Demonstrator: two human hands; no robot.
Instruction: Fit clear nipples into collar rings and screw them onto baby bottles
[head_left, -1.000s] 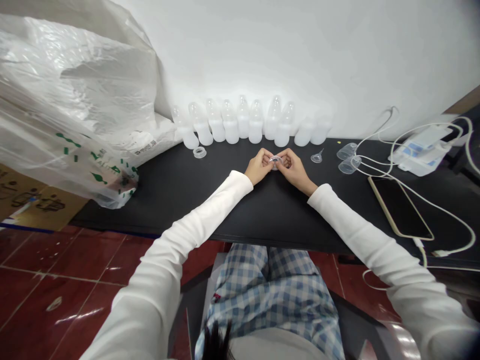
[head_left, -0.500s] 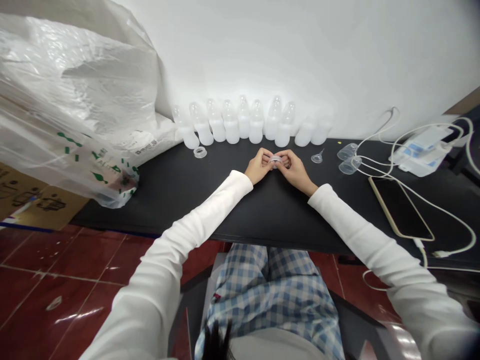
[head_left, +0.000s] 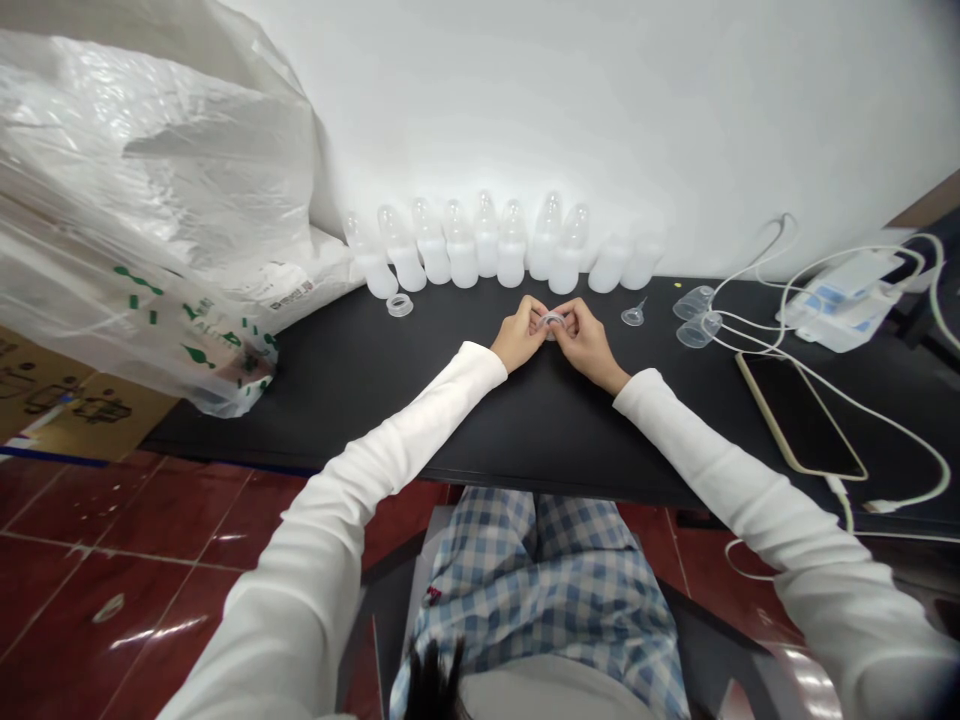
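Between my two hands is a small clear plastic ring, just above the black table. My left hand pinches its left side, and my right hand grips the right side; the fingertips partly cover it. Behind them stands a row of white bottles, several with clear domed caps, while the two at the right have no clear dome that I can make out. A similar loose ring lies to the left, and a clear teat rests to the right of my hands.
Two clear caps lie at the right beside tangled white cables and a white power strip. A phone lies near the right front edge. Large plastic bags and a cardboard box take up the left.
The ring has tipped slightly between my fingers, so more of its opening shows. Both hands stay nearly in place; the bottles and loose parts have not moved.
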